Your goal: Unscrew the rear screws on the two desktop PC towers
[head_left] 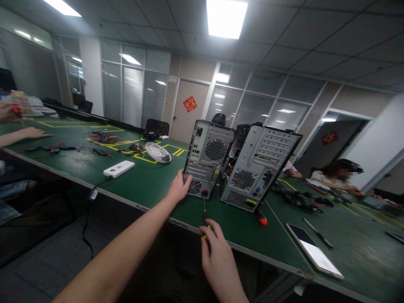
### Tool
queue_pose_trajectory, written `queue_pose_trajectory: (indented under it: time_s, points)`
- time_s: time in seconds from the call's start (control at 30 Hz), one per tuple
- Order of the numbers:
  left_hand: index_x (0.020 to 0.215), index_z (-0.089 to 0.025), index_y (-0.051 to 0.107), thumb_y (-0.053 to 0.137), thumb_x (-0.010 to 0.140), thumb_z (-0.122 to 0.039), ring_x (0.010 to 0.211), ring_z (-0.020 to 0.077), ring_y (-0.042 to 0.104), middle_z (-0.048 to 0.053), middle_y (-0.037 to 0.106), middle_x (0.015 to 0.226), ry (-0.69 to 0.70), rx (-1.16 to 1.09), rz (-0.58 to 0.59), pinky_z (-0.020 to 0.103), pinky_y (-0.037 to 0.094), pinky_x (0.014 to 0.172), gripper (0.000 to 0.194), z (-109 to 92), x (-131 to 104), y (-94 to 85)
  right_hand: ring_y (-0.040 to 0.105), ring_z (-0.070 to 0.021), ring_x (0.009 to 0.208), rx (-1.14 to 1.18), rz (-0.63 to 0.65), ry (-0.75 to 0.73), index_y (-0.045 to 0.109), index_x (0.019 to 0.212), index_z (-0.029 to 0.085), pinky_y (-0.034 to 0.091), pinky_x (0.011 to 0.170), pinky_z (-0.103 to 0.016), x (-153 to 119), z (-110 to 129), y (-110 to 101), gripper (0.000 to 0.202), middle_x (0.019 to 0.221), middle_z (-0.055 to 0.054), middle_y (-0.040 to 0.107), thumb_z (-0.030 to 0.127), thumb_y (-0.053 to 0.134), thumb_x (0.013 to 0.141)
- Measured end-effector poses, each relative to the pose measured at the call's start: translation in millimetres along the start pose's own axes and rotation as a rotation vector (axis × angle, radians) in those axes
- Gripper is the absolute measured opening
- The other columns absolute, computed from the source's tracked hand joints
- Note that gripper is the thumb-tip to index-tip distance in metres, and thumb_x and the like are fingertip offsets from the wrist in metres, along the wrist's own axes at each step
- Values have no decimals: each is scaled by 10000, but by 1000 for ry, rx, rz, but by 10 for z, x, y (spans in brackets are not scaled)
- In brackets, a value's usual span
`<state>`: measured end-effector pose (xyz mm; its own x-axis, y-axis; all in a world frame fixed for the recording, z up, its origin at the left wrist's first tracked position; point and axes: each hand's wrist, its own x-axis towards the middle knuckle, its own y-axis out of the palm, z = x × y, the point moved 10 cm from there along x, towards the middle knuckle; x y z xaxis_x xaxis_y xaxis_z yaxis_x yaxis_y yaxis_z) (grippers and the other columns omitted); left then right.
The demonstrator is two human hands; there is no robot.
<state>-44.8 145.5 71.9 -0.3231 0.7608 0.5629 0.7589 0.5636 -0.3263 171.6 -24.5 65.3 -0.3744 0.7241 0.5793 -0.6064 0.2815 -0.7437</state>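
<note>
A computer tower [206, 158] stands upright on the green table, its rear panel facing me. My left hand [179, 187] rests against its lower left edge, thumb and fingers apart. My right hand [216, 246] is closed around the black and yellow handle of a screwdriver [205, 210]. The shaft points up at the bottom edge of the rear panel, close to a small red part [205, 192]; whether the tip touches it cannot be made out. Beside it on the right stands a second tower [252, 168], with its rear ports showing.
On the left are a white power bank [119, 168] with a cable, a round white dish [158, 152], wires [102, 137] and another person's hand. To the right lie a red-tipped tool [261, 219], a phone [314, 250], another tool [318, 233] and black cables. A person sits beyond.
</note>
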Motion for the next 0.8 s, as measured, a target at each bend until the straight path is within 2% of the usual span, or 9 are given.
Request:
queue_pose_trajectory:
  time_s: [0.37,0.8]
  points:
    - [1404,-152,463,459,1007,-506,1182,337,678,215,686,1289,4,-2,3,494,510,1021,532,0,-2,-4,702,-286,1162,-74,43,-8,737,1177,213,602,970,-430,0,-12,31,397,1381,-135,637,71,446,947]
    - [1402,-130,455,464,1005,-494,1213,342,659,232,661,1326,-3,-10,7,496,492,1045,538,-11,-1,2,722,-262,1118,11,58,31,724,1172,175,600,970,-394,24,-14,26,360,1357,-166,624,88,442,966]
